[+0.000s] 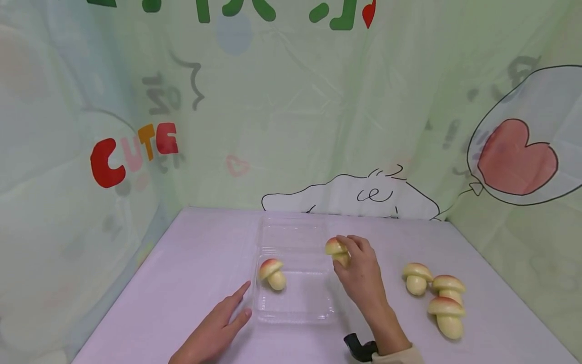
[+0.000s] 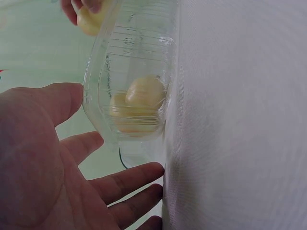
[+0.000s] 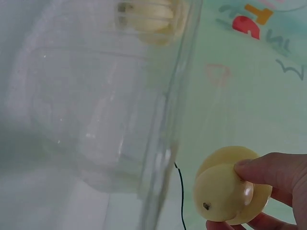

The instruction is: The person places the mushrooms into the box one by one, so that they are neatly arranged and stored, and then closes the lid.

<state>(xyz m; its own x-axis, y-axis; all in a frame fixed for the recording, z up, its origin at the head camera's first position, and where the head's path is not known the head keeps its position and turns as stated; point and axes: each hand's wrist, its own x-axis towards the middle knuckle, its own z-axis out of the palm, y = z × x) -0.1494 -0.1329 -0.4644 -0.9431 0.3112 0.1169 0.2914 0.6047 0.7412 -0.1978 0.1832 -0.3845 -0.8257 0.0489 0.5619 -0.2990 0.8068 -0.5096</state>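
My right hand (image 1: 361, 270) pinches a toy mushroom (image 1: 335, 246) with a red-tinged cream cap, held above the right rim of a clear plastic box (image 1: 295, 308). In the right wrist view the thumb presses on this mushroom (image 3: 223, 191). Inside the box, toward its left side, lies another mushroom (image 1: 273, 275); through the clear wall the left wrist view shows that mushroom (image 2: 144, 96) too. Beside the box's left wall is my left hand (image 1: 218, 323), fingers extended and holding nothing. Its fingertips are close to the wall; whether they touch it is hard to tell.
Several more mushrooms (image 1: 447, 308) stand grouped on the right of the pale table (image 1: 182, 273). The box's hinged lid (image 1: 293, 235) lies back behind it. A black strap (image 1: 360, 349) is at my right wrist. Printed cloth (image 1: 291, 111) surrounds the table's back and sides.
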